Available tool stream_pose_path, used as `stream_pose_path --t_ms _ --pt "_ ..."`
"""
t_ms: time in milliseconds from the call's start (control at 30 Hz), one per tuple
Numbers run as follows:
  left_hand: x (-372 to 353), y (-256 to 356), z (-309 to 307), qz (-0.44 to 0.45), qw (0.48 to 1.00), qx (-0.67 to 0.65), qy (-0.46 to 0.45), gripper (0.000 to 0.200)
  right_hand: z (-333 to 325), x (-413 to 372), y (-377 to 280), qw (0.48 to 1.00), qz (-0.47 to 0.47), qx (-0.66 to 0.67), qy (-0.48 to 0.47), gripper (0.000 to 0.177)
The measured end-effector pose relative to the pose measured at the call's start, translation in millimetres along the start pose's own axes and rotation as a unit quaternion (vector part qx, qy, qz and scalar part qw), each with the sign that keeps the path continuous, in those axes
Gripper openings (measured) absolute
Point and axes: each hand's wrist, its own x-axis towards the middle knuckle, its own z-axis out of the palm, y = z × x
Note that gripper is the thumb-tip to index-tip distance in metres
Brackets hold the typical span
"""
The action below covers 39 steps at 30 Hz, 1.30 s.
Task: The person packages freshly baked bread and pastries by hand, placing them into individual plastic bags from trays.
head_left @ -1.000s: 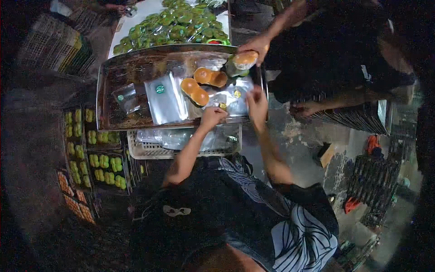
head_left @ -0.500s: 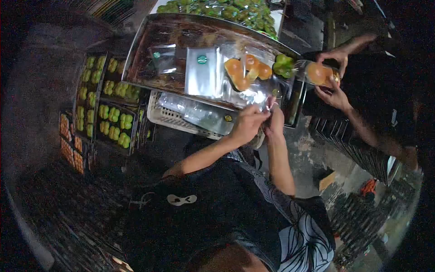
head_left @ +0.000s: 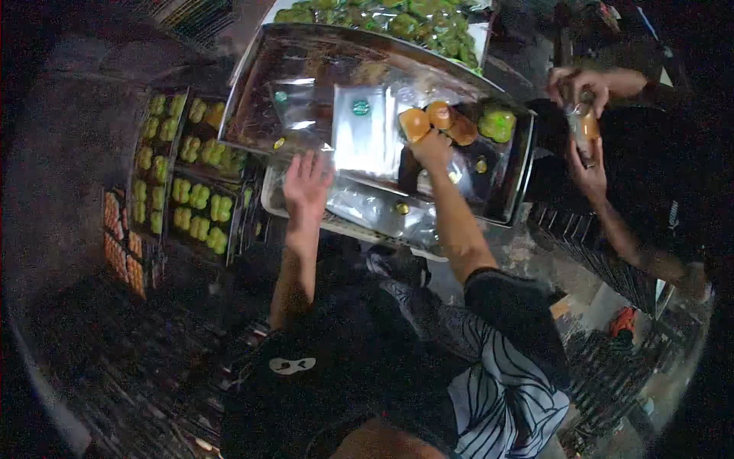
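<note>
A cluster of golden-brown bread buns (head_left: 415, 122) lies in the right half of the dark metal tray (head_left: 264, 92). My right hand (head_left: 433, 151) reaches down onto its near side, fingers closed at the buns and partly hidden. At the tray's front edge my left hand (head_left: 307, 183) is open, its fingers spread, close to a clear plastic bag (head_left: 300, 115). Between the hands lies a shiny bag stack (head_left: 361, 134) with a green round label. A green bun cluster (head_left: 497, 125) sits at the tray's right end.
A pale basket (head_left: 279, 191) of clear bags stands under the tray's near side. Trays of green buns (head_left: 200, 197) are stacked at left, and bagged green buns (head_left: 382, 23) lie behind. At right, another person's hands (head_left: 587, 172) hold a bagged bun (head_left: 587, 126).
My hands were together at the tray's front edge and have parted. The left moved left and opened; the right moved up onto the brown buns. The other person's bagged bun was raised and turned upright.
</note>
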Motion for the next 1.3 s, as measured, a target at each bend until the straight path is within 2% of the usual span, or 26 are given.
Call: stream_pose_path --t_ms 67,100,133,167,200,233,267,300,333,367,400,500,567,667,700,733,800,833,867,933,1000,1033,1067,1133,1167,1300 --pt "0.3 15.6 6.2 -0.034 0.996 -0.083 -0.022 0.025 18.4 23.6 11.5 0.994 -0.094 -0.041 -0.044 0.08" --pt "5.2 23.1 1.2 -0.044 0.994 -0.096 -0.029 0.026 -10.9 10.4 3.2 0.986 -0.124 0.044 -0.104 0.084" --pt "7.2 26.6 -2.9 -0.047 0.994 -0.097 -0.031 0.026 -11.7 -8.9 1.5 0.962 -0.141 0.211 -0.097 0.084" --pt "10.9 27.9 -3.8 -0.015 0.993 -0.109 -0.032 0.027 -12.5 -27.4 -1.6 0.912 -0.157 0.37 -0.083 0.084" --pt "12.3 26.6 -0.9 0.014 0.992 -0.119 -0.032 0.027 -18.1 -54.9 -8.5 0.909 -0.198 0.366 -0.026 0.084" --pt "4.0 23.2 14.3 0.044 0.995 -0.09 -0.006 0.031 -96.2 -104.2 -38.9 0.888 -0.221 0.388 -0.111 0.079" --pt "3.8 15.8 17.2 0.032 0.996 -0.085 -0.013 0.031 -114.3 -126.2 -49.0 0.91 -0.275 0.293 -0.102 0.084" --pt "4.8 4.0 17.6 0.053 0.995 -0.064 -0.062 0.037 -136.0 -140.0 -59.8 0.904 -0.341 0.251 -0.061 0.084" --pt "2.4 -9.4 20.9 0.071 0.99 -0.045 -0.11 0.043 -140.5 -143.8 -62.7 0.917 -0.349 0.187 -0.038 0.08" --pt "-14.1 -21.7 37.2 0.129 0.981 0.028 -0.141 0.056 -154.4 -147.1 -67.1 0.935 -0.302 0.177 -0.047 0.074" --pt "-25.7 -27.4 54.4 0.137 0.975 0.083 -0.15 0.06 -166.5 -149.1 -66.6 0.95 -0.256 0.168 -0.057 0.07" --pt "-49.2 -46.1 74.7 0.119 0.968 0.037 -0.216 0.061 -176.1 -149.8 -46.3 0.947 -0.178 0.25 -0.099 0.062" --pt "-56.3 -62.4 78.0 0.19 0.943 0.129 -0.242 0.064 -181.0 -146.5 -41.4 0.956 -0.139 0.253 -0.059 0.06" --pt "-55.7 -71.2 84.8 0.18 0.933 0.136 -0.28 0.072 -179.6 -149.7 -34.3 0.962 -0.066 0.264 -0.009 0.06" --pt "-59.2 -67.0 87.6 0.108 0.95 0.091 -0.279 0.076 -174.3 -155.2 -29.2 0.961 -0.087 0.263 -0.02 0.061" --pt "-58.6 -67.9 86.5 0.104 0.948 0.092 -0.286 0.076 -172.8 -158.1 -24.9 0.959 -0.108 0.261 -0.03 0.061" --pt "-62.3 -71.1 85.3 -0.031 0.935 0.02 -0.352 0.081 -174.6 -156.2 -21.3 0.95 -0.118 0.285 -0.044 0.061" --pt "-68.6 -82.3 82.7 0.039 0.938 0.135 -0.318 0.079 -174.1 -151.6 -24.8 0.949 -0.062 0.308 -0.029 0.063" --pt "-50.8 -97.1 62.0 0.044 0.954 0.14 -0.261 0.078 -174.9 -146.7 -27.2 0.944 -0.006 0.329 -0.014 0.069" --pt "-51.9 -100.4 67.5 0.048 0.939 0.16 -0.299 0.063 -175.1 -143.2 -22.6 0.933 -0.002 0.357 -0.04 0.076" --pt "-37.4 -83.4 60.7 -0.134 0.955 0.058 -0.257 0.057 -159.8 -156.4 -10.0 0.887 -0.219 0.398 0.081 0.076" --pt "-29.5 -74.4 57.3 -0.139 0.923 0.07 -0.352 0.061 -149.6 -168.8 -4.1 0.889 -0.17 0.424 -0.019 0.074" --pt "-49.2 -74.0 70.6 -0.159 0.907 -0.001 -0.39 0.054 -147.6 -166.7 -4.1 0.889 -0.166 0.425 -0.015 0.074" --pt "-67.8 -104.2 65.6 -0.072 0.974 0.147 -0.156 0.047 -144.8 -163.9 -8.8 0.875 -0.101 0.474 0.018 0.071" --pt "-68.2 -107.7 62.9 -0.076 0.974 0.148 -0.154 0.047 -142.6 -164.0 -9.6 0.876 -0.097 0.473 0.018 0.071" --pt "-58.9 -106.8 69.6 -0.155 0.964 0.139 -0.167 0.036 -149.3 -161.2 -8.2 0.844 -0.274 0.453 0.086 0.057"
